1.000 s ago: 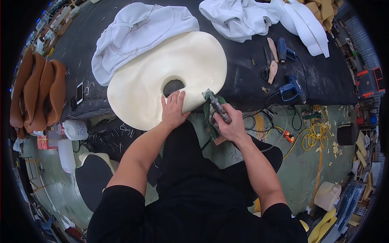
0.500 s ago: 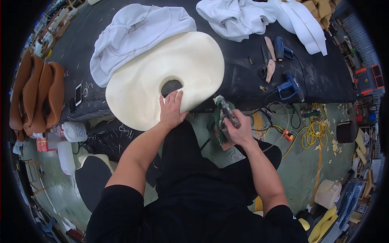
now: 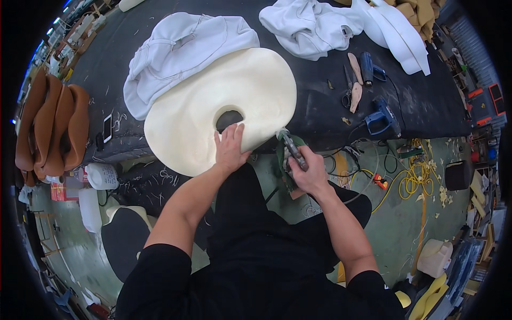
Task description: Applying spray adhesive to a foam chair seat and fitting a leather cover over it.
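A cream foam cushion piece, rounded and with an oval hole, lies on the black-covered table and reaches past its near edge. My left hand rests on it just below the hole, fingers stretched out and fingertips at the rim. In my right hand is a grey hand-held tool with a green bag-like part; its exact kind is unclear. The tool's tip meets the foam's lower right edge. A white fabric cover lies bunched against the foam's far side, partly under it.
Scissors and two blue heat guns lie to the right. Another white cover is at the back. Brown curved pieces and a phone sit left. A yellow cable coils on the floor.
My right hand has brought the tool left, so its tip now meets the foam's edge. The whole view has shifted slightly; my left hand keeps its place on the foam.
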### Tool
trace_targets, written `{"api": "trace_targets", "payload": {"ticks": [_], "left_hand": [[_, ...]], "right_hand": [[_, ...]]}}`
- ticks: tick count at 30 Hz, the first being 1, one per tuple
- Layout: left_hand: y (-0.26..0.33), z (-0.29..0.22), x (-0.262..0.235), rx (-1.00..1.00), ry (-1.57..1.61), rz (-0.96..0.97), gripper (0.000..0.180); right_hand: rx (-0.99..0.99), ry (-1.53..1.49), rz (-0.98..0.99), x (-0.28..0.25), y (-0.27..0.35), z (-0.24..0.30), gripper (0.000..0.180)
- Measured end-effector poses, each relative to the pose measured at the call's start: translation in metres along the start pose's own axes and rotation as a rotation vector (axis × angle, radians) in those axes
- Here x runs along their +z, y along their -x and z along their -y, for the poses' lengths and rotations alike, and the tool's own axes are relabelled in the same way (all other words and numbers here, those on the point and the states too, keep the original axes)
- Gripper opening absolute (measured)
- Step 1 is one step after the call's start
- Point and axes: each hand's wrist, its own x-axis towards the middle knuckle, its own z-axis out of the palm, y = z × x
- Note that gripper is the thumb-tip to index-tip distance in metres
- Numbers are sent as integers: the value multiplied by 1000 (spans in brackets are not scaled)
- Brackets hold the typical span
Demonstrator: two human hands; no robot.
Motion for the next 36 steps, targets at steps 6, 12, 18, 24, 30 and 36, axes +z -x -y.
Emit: {"api": "trace_targets", "payload": {"ticks": [6, 12, 18, 24, 30, 36], "left_hand": [[-28, -58, 30, -142, 12, 31, 108], [-10, 10, -5, 40, -17, -113, 99], [-22, 136, -111, -456, -423, -160, 89], [-26, 163, -121, -667, -64, -77, 73], [-27, 145, -125, -684, -95, -118, 65], [-26, 141, -128, -693, -104, -100, 61]], "right_hand": [[-7, -80, -31, 10, -18, 13, 22], [-33, -63, -76, -12, -25, 5, 20], [-108, -127, 7, 5, -19, 3, 19], [17, -115, -47, 14, -14, 5, 19], [-51, -75, -32, 15, -20, 17, 18], [-97, -125, 78, 23, -23, 30, 17]]}}
